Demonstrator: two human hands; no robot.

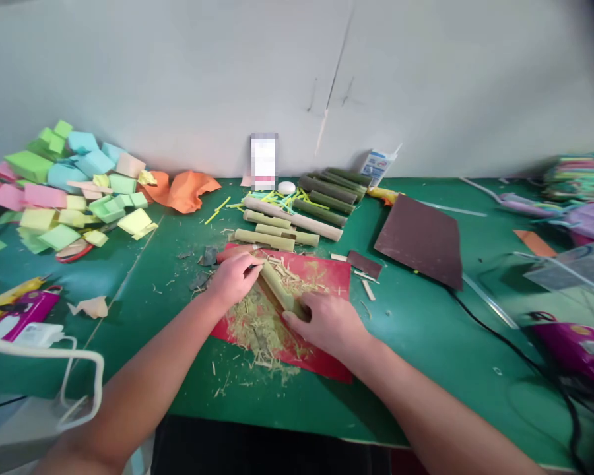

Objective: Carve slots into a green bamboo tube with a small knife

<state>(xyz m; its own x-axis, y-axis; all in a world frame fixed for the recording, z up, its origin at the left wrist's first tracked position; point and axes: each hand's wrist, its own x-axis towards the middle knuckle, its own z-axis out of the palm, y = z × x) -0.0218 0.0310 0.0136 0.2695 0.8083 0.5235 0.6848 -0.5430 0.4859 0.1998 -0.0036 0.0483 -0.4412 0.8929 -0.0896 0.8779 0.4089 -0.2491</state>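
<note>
A short pale-green bamboo stick [278,288] lies slanted on a red sheet [332,272] covered in pale shavings [257,324]. My right hand [327,323] is closed around the stick's near end. My left hand [235,277] is closed at the stick's far end, pinching a thin blade-like tool that is mostly hidden in the fingers. Both hands rest over the red sheet.
Peeled pale sticks [277,234] and darker green ones [329,191] lie behind the sheet. A brown sheet [420,241] is to the right, coloured foam blocks [64,191] and orange paper [183,191] to the left. A black cable [505,343] and purple tool [574,346] sit at right.
</note>
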